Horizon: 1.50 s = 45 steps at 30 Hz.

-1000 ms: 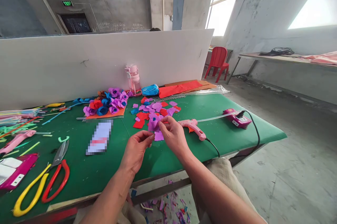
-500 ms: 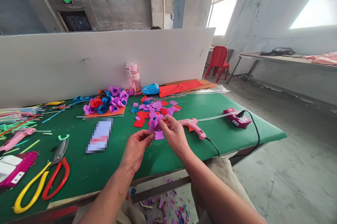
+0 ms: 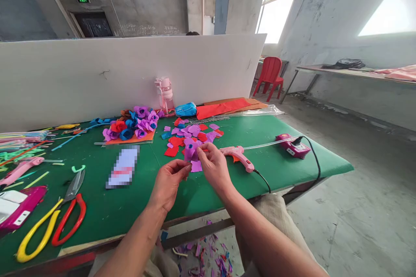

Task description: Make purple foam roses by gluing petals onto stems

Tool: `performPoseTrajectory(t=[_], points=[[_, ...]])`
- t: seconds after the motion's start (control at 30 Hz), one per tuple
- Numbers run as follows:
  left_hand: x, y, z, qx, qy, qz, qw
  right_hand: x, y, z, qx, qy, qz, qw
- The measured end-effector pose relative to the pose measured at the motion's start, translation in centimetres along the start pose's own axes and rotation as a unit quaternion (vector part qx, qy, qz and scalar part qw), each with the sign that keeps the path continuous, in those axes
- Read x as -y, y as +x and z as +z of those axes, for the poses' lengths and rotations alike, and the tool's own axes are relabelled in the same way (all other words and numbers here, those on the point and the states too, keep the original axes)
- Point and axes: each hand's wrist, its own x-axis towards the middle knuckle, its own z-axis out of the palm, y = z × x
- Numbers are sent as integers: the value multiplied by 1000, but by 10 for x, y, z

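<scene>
at the lower left of the frame, the scissors (image 3: 74, 187) lie on the green table (image 3: 139, 207), with a colourful bunch (image 3: 130, 126) of blooms above and to their right. further right, just below the middle of the frame, the left hand (image 3: 169, 184) has its thumb and forefinger pressed together under the flower (image 3: 190, 154); whether a stem runs between those tips is too small to tell. the flower itself, purple with a dark blue centre, is held near the middle of the frame, in front of loose pieces (image 3: 176, 141). it looks like paper, so i'd judge it light, soft, easily creased and not slippery; the best hold is probably a gentle pinch low at the base, away from the open rim. its mouth seems to point up and toward the viewer, the long axis running roughly from there down to the left fingertips. next, the right hand (image 3: 212, 163) pinches the flower's right edge between thumb and fingers. just beyond, the pink glue gun (image 3: 239, 154) rests on the table, and the plug block (image 3: 293, 146) sits at the right.
</scene>
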Motion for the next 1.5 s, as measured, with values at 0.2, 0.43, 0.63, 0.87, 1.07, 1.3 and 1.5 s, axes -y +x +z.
performPoseTrajectory(t=[0.2, 0.43, 0.63, 0.87, 1.07, 1.3, 1.5], points=[[1, -1, 0, 1, -6, 7, 1000, -2, 0, 2, -9, -1, -6, 1000], [4, 1, -2, -1, -10, 7, 1000, -2, -3, 5, -12, -1, 5, 1000], [6, 3, -3, -3, -11, 8, 1000, 1, -3, 6, -11, 35, 32, 999], [4, 3, -5, -13, -7, 12, 1000, 5, -2, 4, 53, 84, 69, 993], [5, 2, -7, -8, -8, 18, 1000, 9, -5, 4, 103, 105, 87, 985], [4, 3, -7, -6, -19, 23, 1000, 2, -4, 7, 115, 138, 87, 980], [4, 1, -5, -15, -35, 19, 999, -3, -4, 7, 125, 153, 76, 977]])
